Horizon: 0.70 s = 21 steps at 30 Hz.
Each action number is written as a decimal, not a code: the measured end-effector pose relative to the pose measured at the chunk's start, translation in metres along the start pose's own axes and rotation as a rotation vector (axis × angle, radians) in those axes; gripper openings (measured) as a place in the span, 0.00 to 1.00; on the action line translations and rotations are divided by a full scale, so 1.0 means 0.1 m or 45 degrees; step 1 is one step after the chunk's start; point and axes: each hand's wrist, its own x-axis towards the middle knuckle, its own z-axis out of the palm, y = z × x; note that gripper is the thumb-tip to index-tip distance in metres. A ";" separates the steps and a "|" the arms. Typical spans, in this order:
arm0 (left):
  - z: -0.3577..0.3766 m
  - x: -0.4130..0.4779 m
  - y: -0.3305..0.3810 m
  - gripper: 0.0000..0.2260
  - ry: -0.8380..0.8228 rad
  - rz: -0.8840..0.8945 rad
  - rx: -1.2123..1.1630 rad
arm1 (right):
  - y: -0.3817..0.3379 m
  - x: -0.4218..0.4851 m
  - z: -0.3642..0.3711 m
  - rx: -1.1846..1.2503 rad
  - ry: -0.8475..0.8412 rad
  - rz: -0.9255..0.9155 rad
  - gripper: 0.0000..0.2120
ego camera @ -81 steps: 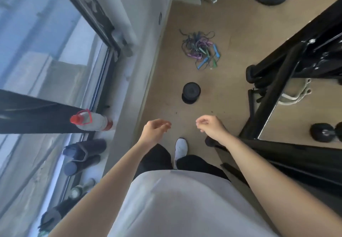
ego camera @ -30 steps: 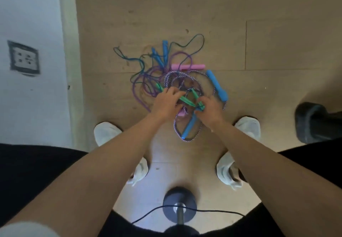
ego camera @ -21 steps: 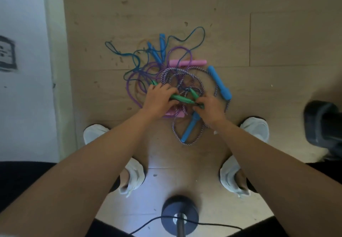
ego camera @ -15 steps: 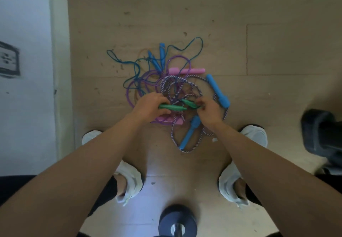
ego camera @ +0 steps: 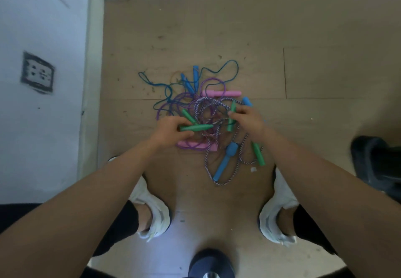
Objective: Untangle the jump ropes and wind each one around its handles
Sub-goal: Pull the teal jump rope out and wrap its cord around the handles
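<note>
Where the cords cross in the middle of the jump ropes (ego camera: 208, 113) heaped on the floor (ego camera: 303, 28), which cord joins which handle cannot be made out, nor how many ropes there are; a teal cord (ego camera: 166, 91), a purple cord (ego camera: 213, 79) and a striped rope (ego camera: 218, 183) can be told apart. Ten handles show: four green, four blue, two pink. One pink handle (ego camera: 223, 93) lies bare at 12 o'clock of the heap; the other pink handle (ego camera: 184, 143), at 7 o'clock, is half hidden under cord. A thick blue handle (ego camera: 224, 161) lies at 6 o'clock, a second thick blue handle (ego camera: 247, 101) peeps past the right fingers at 1 o'clock, and two slim blue handles (ego camera: 196, 76) lie at 11 o'clock. The left grip (ego camera: 171, 130) is curled round the first green handle (ego camera: 196, 127), which lies crosswise, tip toward 3 o'clock; the second green handle (ego camera: 188, 115) slants just beyond it. The right grip (ego camera: 249, 121) pinches the third green handle (ego camera: 231, 116), held along the 12-to-6 line; the fourth green handle (ego camera: 259, 155) lies beside that wrist at 5 o'clock. Both forearms reach in from 6 o'clock above two white shoes (ego camera: 156, 214). A dark round weight (ego camera: 211, 260) is cut off by the bottom edge
</note>
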 end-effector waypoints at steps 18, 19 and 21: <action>-1.79 -0.93 1.16 0.07 0.355 0.154 -0.263 | -1.70 -1.30 -0.60 -0.298 -0.295 -0.215 0.03; -1.85 -1.01 1.23 0.08 0.396 0.151 -0.391 | -1.80 -1.38 -0.63 -0.346 -0.336 -0.227 0.03; -1.95 -1.15 1.37 0.07 0.478 0.179 -0.527 | -1.98 -1.58 -0.65 -0.365 -0.386 -0.236 0.03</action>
